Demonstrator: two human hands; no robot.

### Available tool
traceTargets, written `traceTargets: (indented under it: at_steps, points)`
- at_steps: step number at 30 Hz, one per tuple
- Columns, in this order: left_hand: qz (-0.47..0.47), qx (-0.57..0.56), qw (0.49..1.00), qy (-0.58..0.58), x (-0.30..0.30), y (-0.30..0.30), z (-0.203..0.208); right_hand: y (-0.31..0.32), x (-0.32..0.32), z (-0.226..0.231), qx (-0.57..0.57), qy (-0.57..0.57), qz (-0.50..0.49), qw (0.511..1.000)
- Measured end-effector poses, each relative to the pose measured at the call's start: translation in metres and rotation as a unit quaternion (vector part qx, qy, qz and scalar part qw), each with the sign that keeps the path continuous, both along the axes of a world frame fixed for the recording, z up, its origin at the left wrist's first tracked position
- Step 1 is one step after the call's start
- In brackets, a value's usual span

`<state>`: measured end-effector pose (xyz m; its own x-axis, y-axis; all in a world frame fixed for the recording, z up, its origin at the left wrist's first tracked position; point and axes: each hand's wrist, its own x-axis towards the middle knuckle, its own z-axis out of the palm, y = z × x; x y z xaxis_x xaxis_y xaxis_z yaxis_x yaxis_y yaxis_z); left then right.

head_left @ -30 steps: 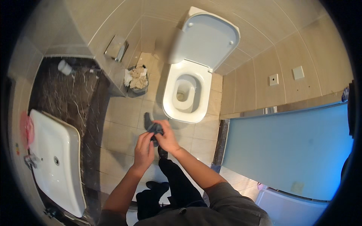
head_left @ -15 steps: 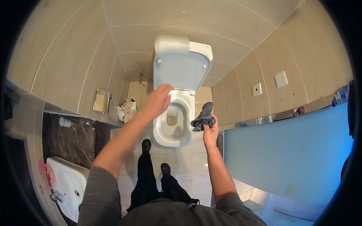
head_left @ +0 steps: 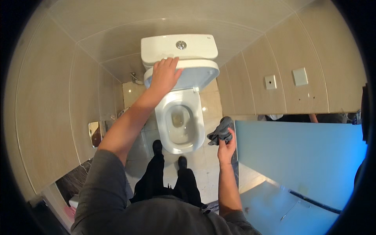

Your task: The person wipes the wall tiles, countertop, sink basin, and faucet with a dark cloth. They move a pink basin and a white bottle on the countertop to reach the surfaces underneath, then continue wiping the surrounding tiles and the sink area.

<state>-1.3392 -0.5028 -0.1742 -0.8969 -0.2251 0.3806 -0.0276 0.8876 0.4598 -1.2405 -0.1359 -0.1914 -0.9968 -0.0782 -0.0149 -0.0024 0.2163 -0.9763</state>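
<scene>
A white toilet (head_left: 199,135) stands in front of me, its bowl uncovered with some water inside. My left hand (head_left: 163,78) has its fingers over the top edge of the raised toilet lid (head_left: 197,76), with the thumb on the inner side. The lid leans a little forward of the white tank (head_left: 156,45), which has a round metal flush button (head_left: 181,45) on top. To the right of the bowl, my right hand (head_left: 227,147) grips a bunched dark grey cloth (head_left: 221,131), held clear of the toilet.
Beige tiled walls (head_left: 55,90) close in on both sides. A pale blue frosted panel (head_left: 293,156) stands at the right. Two white wall plates (head_left: 300,76) are above it. On the left wall is a metal holder (head_left: 95,134). My shoes (head_left: 157,147) are close before the bowl.
My left hand has moved up from above the bowl's rear to the lid's top edge. The lid has tipped forward. A white roll-like shape before the tank no longer shows.
</scene>
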Motion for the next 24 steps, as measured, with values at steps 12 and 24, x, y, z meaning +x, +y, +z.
traceTargets:
  at_steps: [12,24]
  points:
    - [-0.402,0.029,0.895,-0.189,0.205,0.165,-0.120,0.047,-0.033,0.003,-0.011,0.023,-0.053,0.998]
    - [-0.361,-0.249,0.871,-0.223,0.256,0.246,-0.325,0.156,-0.010,-0.040,0.168,0.020,0.022,0.985]
